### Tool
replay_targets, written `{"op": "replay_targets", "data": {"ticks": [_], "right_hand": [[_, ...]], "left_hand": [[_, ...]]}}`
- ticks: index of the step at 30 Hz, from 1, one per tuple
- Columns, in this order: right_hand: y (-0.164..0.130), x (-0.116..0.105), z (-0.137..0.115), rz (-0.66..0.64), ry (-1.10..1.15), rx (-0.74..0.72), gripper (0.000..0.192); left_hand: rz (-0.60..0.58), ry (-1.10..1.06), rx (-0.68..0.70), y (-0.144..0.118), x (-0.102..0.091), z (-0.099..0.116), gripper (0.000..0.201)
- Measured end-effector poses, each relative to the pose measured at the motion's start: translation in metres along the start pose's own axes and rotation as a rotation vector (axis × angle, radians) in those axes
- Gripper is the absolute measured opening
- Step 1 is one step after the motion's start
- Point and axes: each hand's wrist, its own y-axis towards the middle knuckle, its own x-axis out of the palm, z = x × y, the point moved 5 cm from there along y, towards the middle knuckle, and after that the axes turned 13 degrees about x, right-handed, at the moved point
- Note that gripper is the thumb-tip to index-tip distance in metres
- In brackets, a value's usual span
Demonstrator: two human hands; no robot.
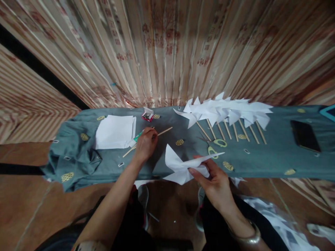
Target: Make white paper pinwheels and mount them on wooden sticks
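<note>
Here, the left hand [146, 143] is closed on a wooden stick [164, 131] on the bench [261, 157]. The right hand [213, 181] pinches a folded white paper pinwheel [180, 165], at 3 o'clock from the left hand. Yellow scissors [216, 145] lie at 12 o'clock from the right hand.

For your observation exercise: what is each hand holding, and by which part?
The right hand pinches a folded white paper pinwheel at its right-hand edge. The left hand rests on a thin wooden stick near its middle; its grip cannot be told.
</note>
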Motion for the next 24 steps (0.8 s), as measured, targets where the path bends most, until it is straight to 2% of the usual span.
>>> {"op": "replay_targets", "data": {"ticks": [2, 4, 7, 10, 13, 18, 24], "right_hand": [[-0.005, -0.005, -0.007, 0.054, -0.068, -0.056, 0.035], [-0.012, -0.013, -0.016, 0.131, -0.143, -0.130, 0.030], [-0.021, -0.023, -0.032, 0.236, -0.242, -0.244, 0.023], [-0.028, -0.027, -0.043, 0.276, -0.332, -0.373, 0.021], [-0.030, -0.029, -0.050, 0.295, -0.407, -0.501, 0.023], [-0.033, -0.028, -0.058, 0.315, -0.469, -0.659, 0.034], [-0.034, -0.028, -0.061, 0.348, -0.499, -0.725, 0.043]], "left_hand": [[0.053, -0.257, -0.033, -0.008, 0.002, 0.020, 0.014], [0.077, -0.550, -0.152, -0.018, 0.008, 0.038, 0.011], [-0.069, -0.865, -0.360, -0.034, 0.024, 0.063, 0.014], [-0.125, -1.052, -0.448, -0.041, 0.030, 0.076, 0.017], [-0.172, -1.117, -0.460, -0.043, 0.031, 0.080, 0.016], [-0.249, -1.097, -0.431, -0.044, 0.024, 0.087, 0.019], [-0.294, -1.144, -0.439, -0.047, 0.020, 0.098, 0.026]]}}
